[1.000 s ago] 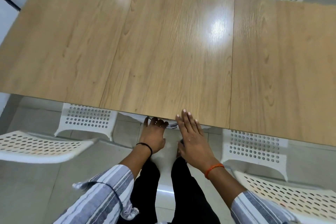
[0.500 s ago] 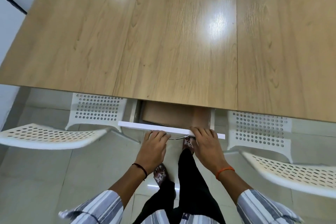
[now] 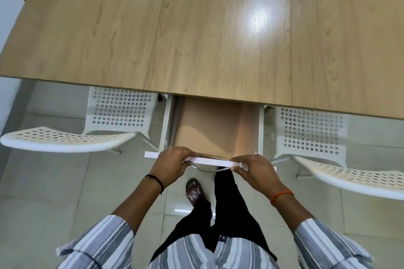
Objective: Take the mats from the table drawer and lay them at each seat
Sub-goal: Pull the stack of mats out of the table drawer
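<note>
now both hands, left (image 3: 170, 165) and right (image 3: 253, 171), grip curled over drawer (image 3: 209, 162) front edge; chairs flank drawer.

drawer (image 3: 209, 129) rear hidden under table (image 3: 196, 28); table far edge cut off

light oak table (image 3: 196, 28), white perforated chairs (image 3: 118, 111), grey-striped sleeves (image 3: 102, 244)

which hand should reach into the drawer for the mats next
Probably the left hand. Both hands grip the white drawer front, but the right hand sits near the drawer's right wall, while the left is nearer the middle of the brown mat surface.
</note>
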